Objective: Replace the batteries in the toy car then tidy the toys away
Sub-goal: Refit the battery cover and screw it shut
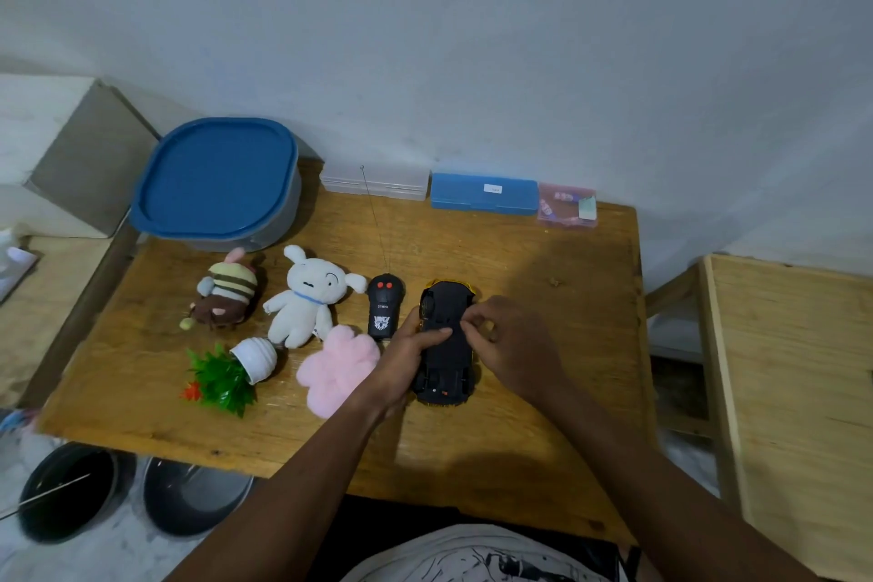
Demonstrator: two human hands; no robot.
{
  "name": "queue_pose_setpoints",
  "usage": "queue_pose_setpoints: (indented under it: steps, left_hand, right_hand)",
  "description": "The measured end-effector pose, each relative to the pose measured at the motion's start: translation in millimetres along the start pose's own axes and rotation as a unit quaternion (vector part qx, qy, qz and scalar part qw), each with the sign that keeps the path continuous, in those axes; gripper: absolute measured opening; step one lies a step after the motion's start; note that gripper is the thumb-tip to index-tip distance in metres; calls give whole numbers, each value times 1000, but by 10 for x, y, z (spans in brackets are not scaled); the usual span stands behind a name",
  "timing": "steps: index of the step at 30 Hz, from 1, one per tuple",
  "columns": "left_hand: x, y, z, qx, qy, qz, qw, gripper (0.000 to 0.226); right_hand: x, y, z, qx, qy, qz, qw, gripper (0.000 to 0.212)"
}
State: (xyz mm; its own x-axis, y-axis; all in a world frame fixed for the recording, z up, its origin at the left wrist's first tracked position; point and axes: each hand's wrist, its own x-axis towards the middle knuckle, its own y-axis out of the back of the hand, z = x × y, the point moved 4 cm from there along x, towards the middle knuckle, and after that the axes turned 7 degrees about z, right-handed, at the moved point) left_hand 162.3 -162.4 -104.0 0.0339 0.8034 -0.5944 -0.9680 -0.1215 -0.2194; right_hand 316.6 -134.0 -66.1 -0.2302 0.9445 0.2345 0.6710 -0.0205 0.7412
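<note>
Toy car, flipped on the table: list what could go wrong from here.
1. The toy car lies underside up, steadied by the left hand while the right hand works at its underside; it could slip sideways.
2. The remote sits close beside it, its thin antenna easy to knock or bend.

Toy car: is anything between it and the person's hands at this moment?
Nothing visible. The black-bottomed yellow toy car lies upside down on the wooden table, left hand gripping its side, right hand fingertips on its underside.
</note>
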Motion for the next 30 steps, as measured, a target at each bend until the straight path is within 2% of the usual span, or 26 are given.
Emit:
queue_pose_setpoints:
  steps: [22,30]
  left_hand:
    - [52,-36,32,11,-42,-17,999,37]
    - [54,-30,26,14,-47,-12,999,43]
  right_hand:
    - [35,-16,-34,-75,33,0,997,3]
    - [72,-1,-39,-68,4,-41,997,11]
